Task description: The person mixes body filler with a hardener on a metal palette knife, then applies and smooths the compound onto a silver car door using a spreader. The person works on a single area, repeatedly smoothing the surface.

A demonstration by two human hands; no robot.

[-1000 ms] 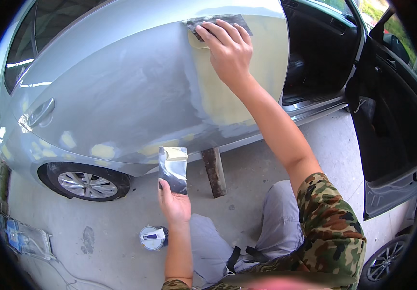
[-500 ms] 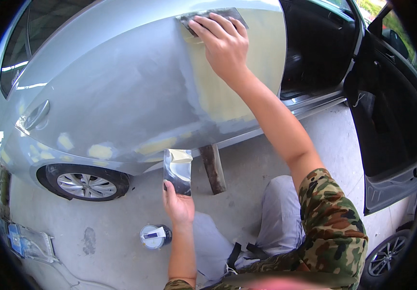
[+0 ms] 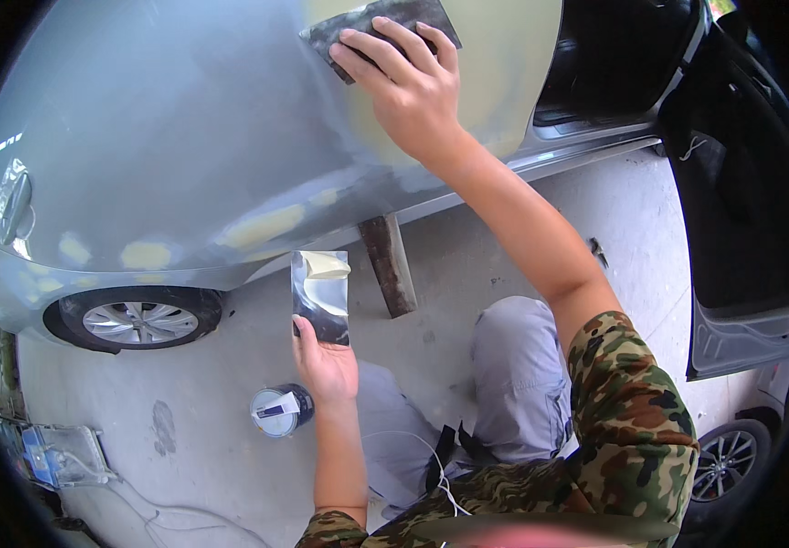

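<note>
At the car (image 3: 184, 137), right fingers (image 3: 402, 43) grip a smudged dark blade (image 3: 328, 39), left fingers (image 3: 307, 342) a shiny plate (image 3: 321, 297).

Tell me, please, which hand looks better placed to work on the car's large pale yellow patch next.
Probably the right hand: it is at the large pale yellow patch, holding a dark flat spreader. The left hand is lower, away from the patch, holding a shiny plate with pale paste.

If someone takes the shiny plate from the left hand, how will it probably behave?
The plate is likely stiff: it looks flat though the left hand grips only its lower end. It seems light, since one hand supports it. The paste near its upper edge may smear if touched.
</note>
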